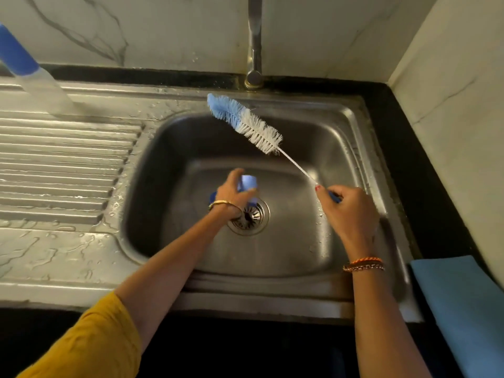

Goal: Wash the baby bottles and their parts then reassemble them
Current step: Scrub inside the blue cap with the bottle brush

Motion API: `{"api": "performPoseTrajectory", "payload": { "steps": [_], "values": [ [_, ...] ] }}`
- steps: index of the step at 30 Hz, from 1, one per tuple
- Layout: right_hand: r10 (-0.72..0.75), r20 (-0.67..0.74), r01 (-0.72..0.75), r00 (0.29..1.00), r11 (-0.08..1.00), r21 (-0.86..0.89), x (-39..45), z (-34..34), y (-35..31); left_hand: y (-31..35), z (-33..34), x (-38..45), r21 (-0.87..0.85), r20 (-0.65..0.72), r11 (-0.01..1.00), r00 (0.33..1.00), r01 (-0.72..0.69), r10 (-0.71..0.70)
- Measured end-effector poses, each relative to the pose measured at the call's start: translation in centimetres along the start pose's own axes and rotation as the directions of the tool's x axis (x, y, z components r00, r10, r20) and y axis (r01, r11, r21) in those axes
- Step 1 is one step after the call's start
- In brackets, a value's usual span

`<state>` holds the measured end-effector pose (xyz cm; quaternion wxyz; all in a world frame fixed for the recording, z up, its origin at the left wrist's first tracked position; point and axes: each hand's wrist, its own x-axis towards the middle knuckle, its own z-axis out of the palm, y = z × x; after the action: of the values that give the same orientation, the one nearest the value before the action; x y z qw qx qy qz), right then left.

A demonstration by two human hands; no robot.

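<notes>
From the head camera, the left hand [236, 192] gripped a baby bottle [248, 184] low over the sink [351, 137] basin, just above the drain [249, 215], probably so that drips and suds fell straight into it. Its mouth seemed tilted toward the right hand, though blur made that uncertain. The right hand [346, 207] clutched the blue handle of the bottle brush [244, 121], whose bristle head stood raised and well apart from the bottle, angled toward the tap [254, 42]; that looked like a pause before entering the bottle. A second bottle [32, 77] stood on the wet draining board [62, 165] at far left, apparently waiting its turn. A blue cloth [461, 304] lay on the counter at right.
</notes>
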<state>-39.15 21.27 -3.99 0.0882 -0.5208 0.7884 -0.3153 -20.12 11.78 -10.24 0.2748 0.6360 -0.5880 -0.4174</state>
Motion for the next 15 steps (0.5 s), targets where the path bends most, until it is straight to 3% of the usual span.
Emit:
{"api": "performPoseTrajectory", "payload": {
  "steps": [1, 3, 4, 5, 6, 7, 10, 12, 15],
  "values": [
    [-0.015, -0.014, 0.015, 1.000, 1.000, 0.021, -0.1, 0.0, -0.1, 0.6, -1.3, 0.3, -0.196, -0.071, 0.976, 0.991, 0.097, -0.113],
    [-0.069, -0.031, 0.071, 0.997, 0.996, 0.060, -0.4, 0.0, -0.4, 1.9, -4.8, 0.8, -0.550, -0.118, 0.813, 0.946, 0.191, -0.303],
    [-0.099, -0.037, 0.101, 0.994, 0.992, 0.074, -0.6, -0.1, -0.6, 2.7, -6.7, 1.0, -0.727, -0.096, 0.658, 0.921, 0.194, -0.377],
    [-0.123, -0.043, 0.126, 0.992, 0.989, 0.084, -0.9, -0.2, -0.8, 3.4, -8.5, 1.2, -0.889, -0.032, 0.423, 0.899, 0.174, -0.438],
    [-0.138, -0.050, 0.142, 0.989, 0.986, 0.087, -1.2, -0.3, -1.0, 4.0, -10.1, 1.4, -0.974, 0.020, 0.192, 0.890, 0.120, -0.456],
    [-0.152, -0.057, 0.157, 0.987, 0.984, 0.087, -1.5, -0.6, -1.4, 4.6, -11.7, 1.5, -0.997, 0.029, 0.057, 0.899, 0.061, -0.437],
    [-0.175, -0.068, 0.181, 0.982, 0.980, 0.082, -2.1, -1.1, -2.4, 5.5, -15.2, 1.4, -0.996, -0.056, -0.050, 0.938, -0.078, -0.342],
    [-0.199, -0.081, 0.206, 0.977, 0.976, 0.077, -2.2, -1.2, -2.5, 5.7, -17.0, 1.7, -0.993, -0.095, -0.039, 0.937, -0.114, -0.337],
    [-0.266, -0.120, 0.276, 0.956, 0.958, 0.076, -2.0, -0.8, -2.4, 6.1, -18.3, 1.5, -0.983, -0.162, 0.140, 0.912, -0.117, -0.378]
  ]
}}
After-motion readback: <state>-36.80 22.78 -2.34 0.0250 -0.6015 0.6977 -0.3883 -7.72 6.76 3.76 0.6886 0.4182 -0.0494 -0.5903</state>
